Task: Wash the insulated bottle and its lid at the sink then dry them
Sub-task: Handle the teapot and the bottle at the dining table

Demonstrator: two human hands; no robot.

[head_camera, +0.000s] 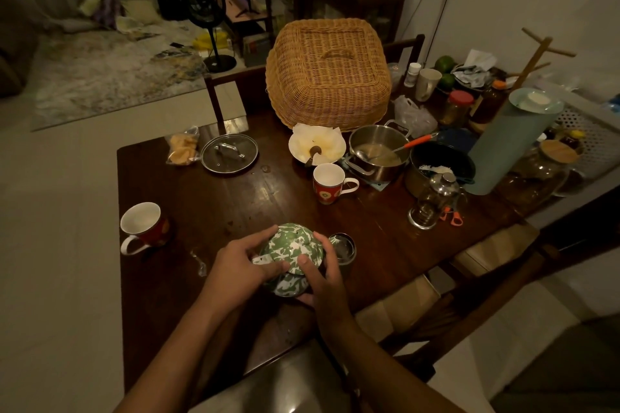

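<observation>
The insulated bottle (285, 285), green with a white leaf pattern, stands near the front edge of the dark wooden table (214, 211). I look down on its domed lid (295, 245), which sits on top of it. My left hand (245, 265) grips the lid from the left, fingers curled over its rim and thumb near a white tab. From the right, my right hand (322, 275) holds the bottle, thumb on the lid's edge and fingers wrapped round the body. Most of the body is hidden under the lid and my hands.
A small dark cup (344, 250) stands touching-close on the bottle's right. Around it are a red mug (144, 225) at left, another mug (330, 183), a glass pot lid (229, 152), a steel pot (379, 152), a wicker cover (328, 77) and a tall teal jug (510, 144).
</observation>
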